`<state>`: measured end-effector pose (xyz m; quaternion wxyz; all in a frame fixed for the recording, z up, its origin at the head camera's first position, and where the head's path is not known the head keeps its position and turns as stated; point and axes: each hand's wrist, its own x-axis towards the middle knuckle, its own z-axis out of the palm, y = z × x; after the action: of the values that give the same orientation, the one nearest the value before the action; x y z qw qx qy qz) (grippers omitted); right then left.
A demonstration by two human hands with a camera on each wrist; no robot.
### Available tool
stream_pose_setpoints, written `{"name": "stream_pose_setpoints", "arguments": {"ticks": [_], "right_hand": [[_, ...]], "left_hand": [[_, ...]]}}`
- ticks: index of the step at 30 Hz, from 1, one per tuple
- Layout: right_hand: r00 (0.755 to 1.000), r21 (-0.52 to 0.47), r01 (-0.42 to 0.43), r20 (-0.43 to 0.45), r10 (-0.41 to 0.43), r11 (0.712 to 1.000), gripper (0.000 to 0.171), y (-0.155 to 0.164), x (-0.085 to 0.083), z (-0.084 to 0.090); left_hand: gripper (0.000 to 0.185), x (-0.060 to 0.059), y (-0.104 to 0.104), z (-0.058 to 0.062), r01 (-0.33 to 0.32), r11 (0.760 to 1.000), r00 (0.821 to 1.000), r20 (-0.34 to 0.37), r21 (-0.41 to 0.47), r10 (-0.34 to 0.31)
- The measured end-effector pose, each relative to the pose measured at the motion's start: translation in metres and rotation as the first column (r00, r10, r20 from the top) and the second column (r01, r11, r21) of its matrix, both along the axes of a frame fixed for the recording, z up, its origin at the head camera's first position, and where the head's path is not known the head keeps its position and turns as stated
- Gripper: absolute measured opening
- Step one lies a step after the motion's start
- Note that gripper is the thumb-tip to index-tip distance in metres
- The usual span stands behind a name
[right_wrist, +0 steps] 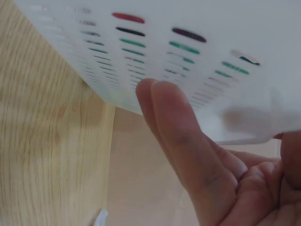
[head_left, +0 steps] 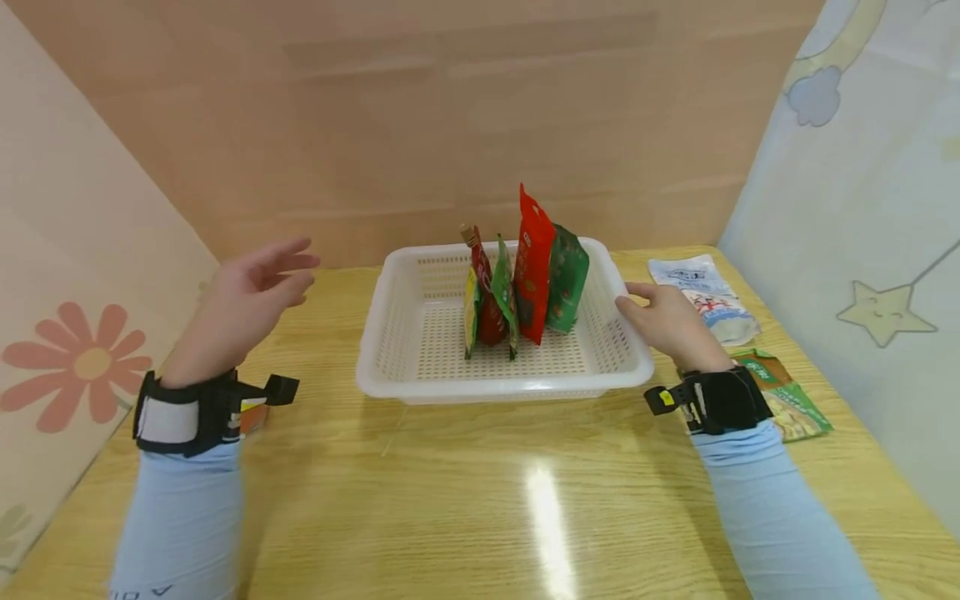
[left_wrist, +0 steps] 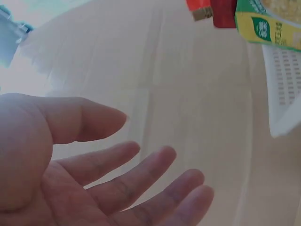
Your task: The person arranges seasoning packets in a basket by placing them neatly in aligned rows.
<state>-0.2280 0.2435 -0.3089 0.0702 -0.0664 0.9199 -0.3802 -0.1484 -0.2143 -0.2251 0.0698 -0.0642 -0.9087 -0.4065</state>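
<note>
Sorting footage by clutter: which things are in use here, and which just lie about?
In use: white basket, touched by right hand; upright snack packets in it; left hand raised, open.
Lying about: white packet, green packet on the table.

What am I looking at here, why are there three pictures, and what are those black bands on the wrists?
No machine here: a person works with two bare hands, wearing a small camera on the head and one strapped to each wrist. Those are the black bands. The wide picture comes from the head camera, looking down at a wooden table. The other two are close-ups from the wrist cameras.

On the table stands a white plastic basket with several snack packets standing upright inside. Two more packets lie flat on the table to the right of it.

The left hand hovers open above the table, left of the basket, holding nothing. The right hand rests against the basket's right side; in the right wrist view straight fingers lie on its slotted wall, the thumb at the rim.
</note>
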Motion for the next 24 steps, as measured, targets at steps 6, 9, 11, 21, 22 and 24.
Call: {"name": "stream_pose_setpoints", "arguments": {"ticks": [6, 9, 11, 21, 22, 24], "right_hand": [[1.0, -0.01, -0.016, 0.001, 0.016, 1.0, 0.058, -0.001, 0.001, 0.0], [1.0, -0.009, -0.025, 0.007, 0.025, 1.0, 0.06, -0.001, 0.001, 0.0], [1.0, -0.002, -0.024, 0.009, 0.024, 1.0, 0.061, -0.001, 0.001, 0.0], [0.999, -0.004, -0.021, 0.028, 0.021, 1.0, 0.063, 0.001, 0.002, 0.001], [0.999, -0.005, -0.022, 0.027, 0.022, 1.0, 0.063, 0.001, 0.002, 0.001], [1.0, 0.012, -0.018, 0.022, 0.018, 1.0, 0.063, 0.0, 0.002, 0.001]], "left_hand": [[0.059, 0.009, -0.034, -0.026, -0.102, 0.986, 0.992, 0.057, -0.132, 0.11], [0.068, 0.004, -0.053, -0.036, -0.122, 0.962, 0.983, 0.107, -0.244, 0.152], [0.072, 0.0, -0.066, -0.042, -0.118, 0.946, 0.974, 0.152, -0.302, 0.17], [0.083, -0.004, -0.12, -0.08, -0.042, 0.886, 0.927, 0.313, -0.461, 0.207], [0.083, -0.001, -0.123, -0.084, -0.022, 0.879, 0.926, 0.322, -0.476, 0.197], [0.081, 0.006, -0.126, -0.09, 0.022, 0.873, 0.923, 0.345, -0.488, 0.169]]}}
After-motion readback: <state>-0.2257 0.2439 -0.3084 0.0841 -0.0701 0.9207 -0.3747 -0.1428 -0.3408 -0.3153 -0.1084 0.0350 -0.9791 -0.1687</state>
